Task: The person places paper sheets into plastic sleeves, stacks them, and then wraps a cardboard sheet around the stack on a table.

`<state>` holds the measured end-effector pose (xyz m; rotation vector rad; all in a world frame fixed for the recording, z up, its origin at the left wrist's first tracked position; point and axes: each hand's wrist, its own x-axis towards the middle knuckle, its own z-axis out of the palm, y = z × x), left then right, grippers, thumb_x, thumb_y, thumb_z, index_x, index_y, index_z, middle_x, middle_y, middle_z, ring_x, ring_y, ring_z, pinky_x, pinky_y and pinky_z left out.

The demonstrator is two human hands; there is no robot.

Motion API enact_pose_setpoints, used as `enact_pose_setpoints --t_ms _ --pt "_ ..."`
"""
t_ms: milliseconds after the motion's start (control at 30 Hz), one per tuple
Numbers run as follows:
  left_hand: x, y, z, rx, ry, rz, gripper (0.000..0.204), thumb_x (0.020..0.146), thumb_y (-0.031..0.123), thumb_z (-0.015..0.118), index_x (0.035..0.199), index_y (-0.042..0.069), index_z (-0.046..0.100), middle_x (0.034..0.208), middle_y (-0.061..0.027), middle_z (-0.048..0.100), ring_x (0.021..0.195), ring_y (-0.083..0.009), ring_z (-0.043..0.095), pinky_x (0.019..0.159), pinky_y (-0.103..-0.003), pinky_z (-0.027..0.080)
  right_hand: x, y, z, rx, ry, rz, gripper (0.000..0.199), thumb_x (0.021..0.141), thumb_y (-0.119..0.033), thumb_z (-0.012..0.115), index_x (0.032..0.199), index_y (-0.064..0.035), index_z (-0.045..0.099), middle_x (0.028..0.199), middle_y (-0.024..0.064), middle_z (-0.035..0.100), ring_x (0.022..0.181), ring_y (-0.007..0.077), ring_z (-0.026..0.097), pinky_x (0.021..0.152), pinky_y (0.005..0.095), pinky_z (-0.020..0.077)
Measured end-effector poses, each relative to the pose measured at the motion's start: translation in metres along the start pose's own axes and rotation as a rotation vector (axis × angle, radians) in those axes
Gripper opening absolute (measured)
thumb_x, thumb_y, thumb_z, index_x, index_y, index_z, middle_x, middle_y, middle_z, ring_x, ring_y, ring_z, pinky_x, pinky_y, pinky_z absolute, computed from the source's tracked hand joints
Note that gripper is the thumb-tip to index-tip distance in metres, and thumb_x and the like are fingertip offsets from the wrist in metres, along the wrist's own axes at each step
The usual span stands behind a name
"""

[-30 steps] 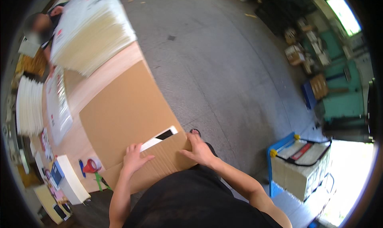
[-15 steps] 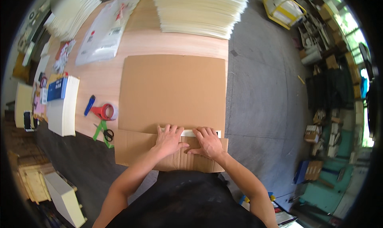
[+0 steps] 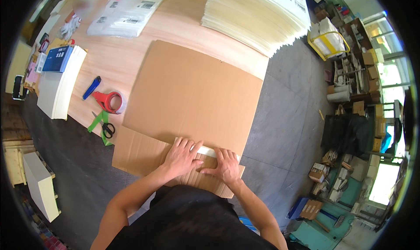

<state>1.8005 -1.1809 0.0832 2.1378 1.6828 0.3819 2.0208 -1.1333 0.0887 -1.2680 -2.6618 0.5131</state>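
A large brown cardboard sheet (image 3: pixel 197 92) lies on the wooden table, its creased near flap (image 3: pixel 135 149) reaching past the edge toward me. Across the crease lies a narrow white strip (image 3: pixel 205 151), partly covered by my fingers. My left hand (image 3: pixel 183 158) is closed over its left part, fingertips at the far side and thumb on the near side. Over the right end my right hand (image 3: pixel 226 166) curls the same way, thumb pointing inward. The thumbs are apart, with ribbed cardboard showing between them. What lies under my palms is hidden.
Left of the sheet are a red tape dispenser (image 3: pixel 110 102), a blue cutter (image 3: pixel 92 87), black-handled scissors (image 3: pixel 108 130) and a green strap (image 3: pixel 97 122). Beyond lie a white stack with a blue book (image 3: pixel 57 59), plastic bags (image 3: pixel 127 13) and a tall cream stack (image 3: pixel 249 22).
My view has turned, so the table and sheet appear tilted clockwise. Both hands keep nearly the same hold on the white strip.
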Motion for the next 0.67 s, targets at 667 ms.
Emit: enact_pose_setpoints --t_ms 667 --pt "-0.002 0.002 0.01 0.028 0.08 -0.059 0.063 0.085 0.058 0.064 0.119 0.005 0.06 0.117 -0.0133 0.058 0.121 -0.0325 0.049 0.117 -0.055 0.025 0.354 0.128 -0.054 -0.084 -0.494 0.243 0.097 0.076 -0.054 0.08 0.15 -0.0074 0.041 0.149 0.017 0.047 0.137 0.0297 0.045 0.116 0.045 0.0342"
